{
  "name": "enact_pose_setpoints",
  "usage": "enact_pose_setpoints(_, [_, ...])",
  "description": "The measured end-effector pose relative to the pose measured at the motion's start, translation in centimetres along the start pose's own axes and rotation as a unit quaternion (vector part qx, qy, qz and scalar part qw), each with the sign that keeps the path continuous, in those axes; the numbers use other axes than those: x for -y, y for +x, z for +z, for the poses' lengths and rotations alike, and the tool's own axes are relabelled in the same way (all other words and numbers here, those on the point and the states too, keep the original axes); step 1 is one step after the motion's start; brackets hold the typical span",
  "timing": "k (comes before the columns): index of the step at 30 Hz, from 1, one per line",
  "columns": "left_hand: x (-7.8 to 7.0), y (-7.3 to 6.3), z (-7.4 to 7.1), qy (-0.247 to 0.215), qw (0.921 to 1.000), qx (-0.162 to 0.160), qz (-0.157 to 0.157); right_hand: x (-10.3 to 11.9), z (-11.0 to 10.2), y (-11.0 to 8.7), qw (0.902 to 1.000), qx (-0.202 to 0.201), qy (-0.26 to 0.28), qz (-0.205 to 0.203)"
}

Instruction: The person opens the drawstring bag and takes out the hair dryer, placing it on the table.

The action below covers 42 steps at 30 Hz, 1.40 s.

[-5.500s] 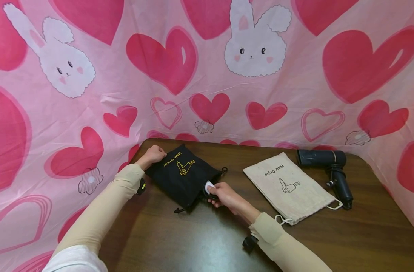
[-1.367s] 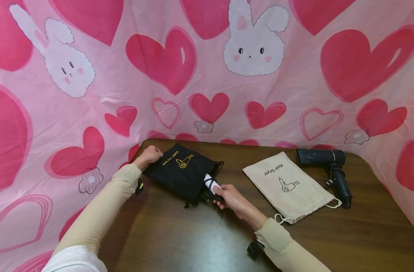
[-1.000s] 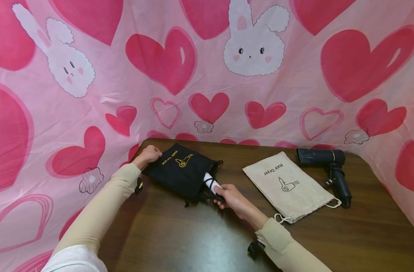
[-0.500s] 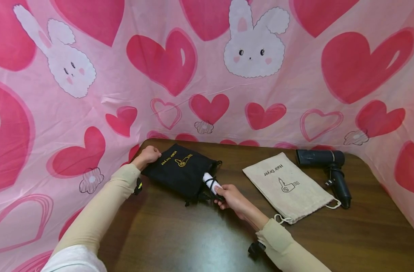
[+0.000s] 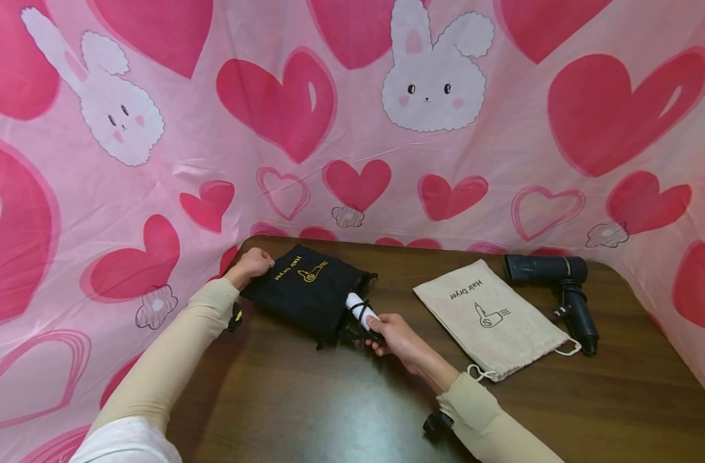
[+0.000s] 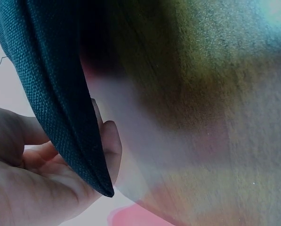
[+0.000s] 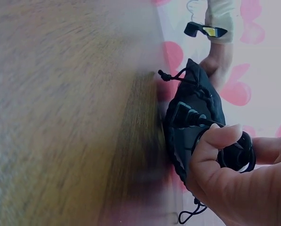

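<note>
A black drawstring bag [image 5: 314, 302] with yellow "Hair Dryer" print lies at the table's left. My left hand [image 5: 252, 265] pinches its far-left corner; in the left wrist view the dark fabric [image 6: 51, 89] passes between thumb and fingers. From the bag's mouth sticks the white handle of a hair dryer [image 5: 358, 307], wrapped in black cord. My right hand [image 5: 395, 334] grips the handle's end and cord. In the right wrist view a black plug [image 7: 181, 116] hangs by the bag's opening. The dryer's head is hidden inside the bag.
To the right, a beige drawstring bag [image 5: 485, 321] with the same print lies flat on the brown table [image 5: 306, 411]. Beyond it rests a black hair dryer [image 5: 545, 269], its handle touching or close to that bag's cord. A pink heart-patterned curtain [image 5: 352, 141] surrounds the table.
Since the oldest frame, my right hand has moved right and more of the white handle shows outside the black bag. The bag has shifted slightly left. Over the last second almost nothing moves.
</note>
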<state>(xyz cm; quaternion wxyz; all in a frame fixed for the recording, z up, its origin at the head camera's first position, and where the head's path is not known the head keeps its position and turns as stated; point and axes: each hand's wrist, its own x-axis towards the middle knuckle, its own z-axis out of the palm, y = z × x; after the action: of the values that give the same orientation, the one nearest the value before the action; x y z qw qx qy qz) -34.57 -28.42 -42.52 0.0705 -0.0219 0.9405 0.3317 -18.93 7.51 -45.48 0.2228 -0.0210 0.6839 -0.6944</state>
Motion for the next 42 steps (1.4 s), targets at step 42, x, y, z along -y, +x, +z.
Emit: enact_pose_setpoints(42, [0.13, -0.12, -0.03, 0.013, 0.9995, -0.029, -0.009, 0.12, -0.31, -0.87, 0.9998, -0.019, 0.011, -0.001])
